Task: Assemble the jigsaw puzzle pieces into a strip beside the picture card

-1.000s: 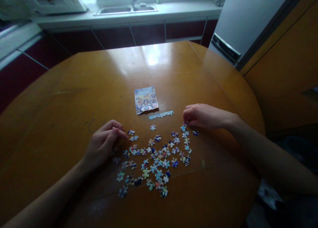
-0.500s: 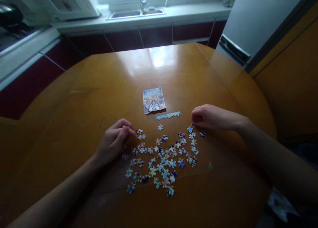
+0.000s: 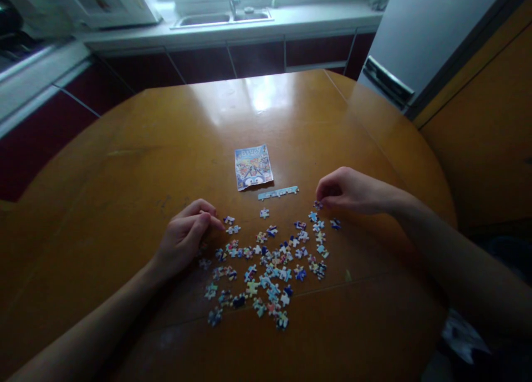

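My right hand (image 3: 343, 189) is at the upper right of the loose puzzle pieces, its fingers curled down and closed at the tips on a small dark puzzle piece (image 3: 318, 204). My left hand (image 3: 189, 229) rests on the table left of the pieces. Its fingers are curled, with the thumb against the index finger; whatever they hold, if anything, is hidden. Many loose jigsaw pieces (image 3: 272, 271) lie spread between and below the hands. A joined strip of light-blue pieces (image 3: 278, 193) lies above them, and a single pale piece (image 3: 264, 213) sits just below that strip.
A colourful picture sheet (image 3: 253, 168) lies flat beyond the strip. The wooden table (image 3: 166, 132) has a rounded edge. Behind it stand a counter with a sink (image 3: 203, 19), a fridge (image 3: 428, 32) at right and a white appliance (image 3: 103, 5) at left.
My right hand has lifted slightly, so the dark piece at its fingertips shows more. My left hand stays in place. The whole view has shifted a little.
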`<action>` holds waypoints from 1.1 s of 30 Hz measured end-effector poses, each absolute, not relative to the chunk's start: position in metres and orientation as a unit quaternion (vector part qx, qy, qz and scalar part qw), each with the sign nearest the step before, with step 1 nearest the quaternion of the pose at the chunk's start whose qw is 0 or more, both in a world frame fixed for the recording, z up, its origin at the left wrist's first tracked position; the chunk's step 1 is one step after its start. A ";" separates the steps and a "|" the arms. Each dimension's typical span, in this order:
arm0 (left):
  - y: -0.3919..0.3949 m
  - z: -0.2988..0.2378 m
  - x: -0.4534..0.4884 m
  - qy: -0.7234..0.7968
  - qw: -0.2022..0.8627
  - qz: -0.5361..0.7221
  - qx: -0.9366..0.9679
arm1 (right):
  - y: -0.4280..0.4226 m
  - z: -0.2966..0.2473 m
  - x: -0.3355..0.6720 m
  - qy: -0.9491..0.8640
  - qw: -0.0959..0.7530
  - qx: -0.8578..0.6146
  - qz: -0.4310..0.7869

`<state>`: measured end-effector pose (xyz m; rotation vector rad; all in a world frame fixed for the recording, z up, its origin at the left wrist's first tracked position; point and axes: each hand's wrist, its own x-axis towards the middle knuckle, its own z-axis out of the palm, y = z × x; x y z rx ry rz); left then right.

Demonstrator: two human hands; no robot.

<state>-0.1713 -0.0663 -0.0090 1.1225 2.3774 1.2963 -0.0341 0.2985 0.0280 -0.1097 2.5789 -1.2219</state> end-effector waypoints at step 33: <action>-0.069 -0.012 -0.175 0.812 0.084 0.420 0.397 | 0.306 0.022 -0.035 0.947 0.123 0.010 -0.298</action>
